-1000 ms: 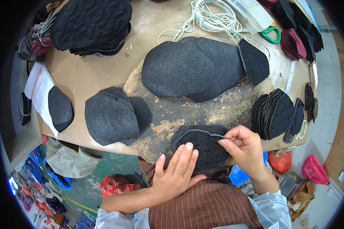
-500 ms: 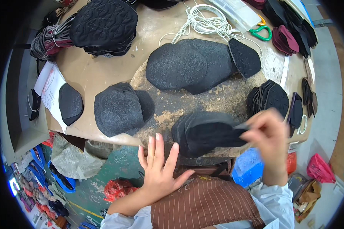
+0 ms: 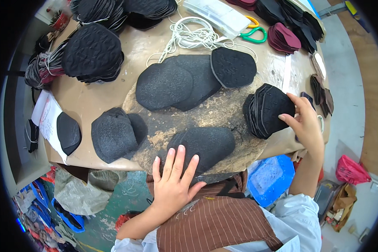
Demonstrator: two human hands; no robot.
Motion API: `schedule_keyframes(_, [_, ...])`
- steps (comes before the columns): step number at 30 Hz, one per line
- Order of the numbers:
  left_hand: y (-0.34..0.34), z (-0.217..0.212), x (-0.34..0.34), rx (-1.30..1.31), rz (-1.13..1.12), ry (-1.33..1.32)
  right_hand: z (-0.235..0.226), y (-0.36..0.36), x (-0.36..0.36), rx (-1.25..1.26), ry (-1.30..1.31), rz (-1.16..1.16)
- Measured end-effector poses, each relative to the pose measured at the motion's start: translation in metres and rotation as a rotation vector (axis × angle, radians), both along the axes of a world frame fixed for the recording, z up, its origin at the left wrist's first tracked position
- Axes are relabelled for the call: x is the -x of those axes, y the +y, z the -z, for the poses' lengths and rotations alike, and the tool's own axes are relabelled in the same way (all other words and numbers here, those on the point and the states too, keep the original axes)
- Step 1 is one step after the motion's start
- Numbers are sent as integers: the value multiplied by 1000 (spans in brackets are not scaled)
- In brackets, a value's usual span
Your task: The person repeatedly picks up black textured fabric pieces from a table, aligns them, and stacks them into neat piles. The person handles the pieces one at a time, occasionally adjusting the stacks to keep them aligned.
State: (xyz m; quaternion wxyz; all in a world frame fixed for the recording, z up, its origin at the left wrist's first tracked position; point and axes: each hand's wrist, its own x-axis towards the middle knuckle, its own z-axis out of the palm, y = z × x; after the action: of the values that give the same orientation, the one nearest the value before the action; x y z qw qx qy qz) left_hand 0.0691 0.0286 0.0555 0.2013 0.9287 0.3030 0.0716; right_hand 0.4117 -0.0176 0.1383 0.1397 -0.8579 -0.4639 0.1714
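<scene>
My left hand (image 3: 174, 178) lies flat with its fingers spread, fingertips on the near edge of a dark grey padded piece (image 3: 210, 143). That piece tops a small pile at the front of the worn board (image 3: 210, 116). To the right, my right hand (image 3: 304, 122) grips the edge of a black quilted piece (image 3: 275, 111), thumb on its face and forefinger at its rim. This piece lies on top of a stack of similar ones; the other fingers are partly hidden.
Larger grey pieces (image 3: 164, 86) lie overlapped behind, beside another quilted piece (image 3: 234, 67). A grey stack (image 3: 113, 134) sits at left. White cord (image 3: 189, 35), a plastic box (image 3: 218, 17), green-handled scissors (image 3: 256, 35) and maroon pieces (image 3: 283, 38) are farther back. A blue container (image 3: 271, 178) stands below the table edge.
My right hand has moved up and right from the near pile to the quilted stack. My left hand now touches the near pile. The view has shifted.
</scene>
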Motion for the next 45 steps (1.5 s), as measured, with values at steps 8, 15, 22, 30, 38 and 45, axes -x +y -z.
schedule_keyframes(8, [6, -4, 15, 70, 20, -62, 9, -25, 30, -676, 218, 140])
schedule_keyframes(15, [-22, 9, 25, 114, -50, -391, 37, 19, 88, -248, 877, -147])
schedule_keyframes(22, [-22, 15, 18, 134, -80, -402, 54, 29, 111, -217, 813, -138])
schedule_keyframes(30, [-21, 19, 17, 87, -102, -376, 63, 23, 118, -259, 857, -72])
schedule_keyframes(38, [-20, 21, 19, 79, -99, -366, 65, 24, 119, -258, 821, -93])
schedule_keyframes(45, [-21, 21, 19, 45, -44, -285, 65, 25, 120, -257, 787, -102])
